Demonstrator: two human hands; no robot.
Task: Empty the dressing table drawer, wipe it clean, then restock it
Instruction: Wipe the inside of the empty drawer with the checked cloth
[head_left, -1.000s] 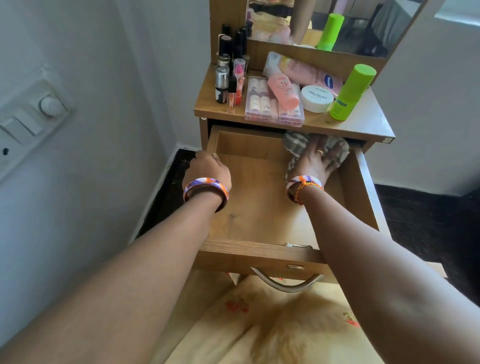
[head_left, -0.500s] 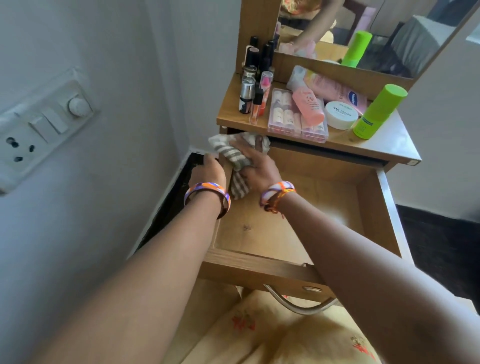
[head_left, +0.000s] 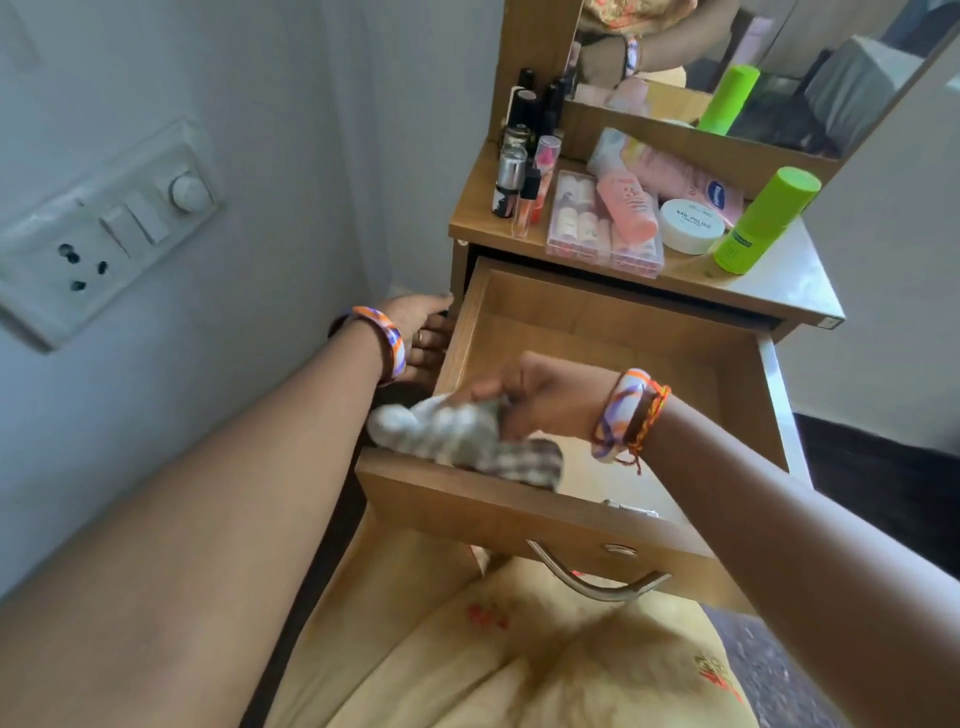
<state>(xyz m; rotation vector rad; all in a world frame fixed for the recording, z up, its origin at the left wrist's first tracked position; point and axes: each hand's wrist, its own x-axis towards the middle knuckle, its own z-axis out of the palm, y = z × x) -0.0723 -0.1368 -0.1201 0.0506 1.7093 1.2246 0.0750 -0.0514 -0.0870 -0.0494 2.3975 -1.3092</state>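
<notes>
The right hand (head_left: 540, 397) reaches across the open drawer (head_left: 597, 358) with its fingers curled round a bunched checked cloth (head_left: 462, 439), which it grips at the near left corner, just behind the drawer's front panel. The cloth is soft and crumpled, grey-and-white, and blurred with motion. The left hand (head_left: 421, 332) lies outside the drawer against its left wall, fingers laid along the wood; whether they bend round the edge cannot be told. Both wrists wear striped orange, purple and white bangles, and the right one also a braided orange thread.

The drawer is light wood-grain board, pulled well out, with a curved metal handle (head_left: 597, 579) on its front. On the table top (head_left: 800, 280) stand the removed cosmetics — dark bottles, a clear box (head_left: 576, 218) of small vials, a pink tube (head_left: 626, 205), a round white jar (head_left: 691, 226) and a lime-green bottle (head_left: 763, 221).

Half a second ago the cloth was at the far left corner; now it is at the near left, and the left hand has slipped down outside the wall.
</notes>
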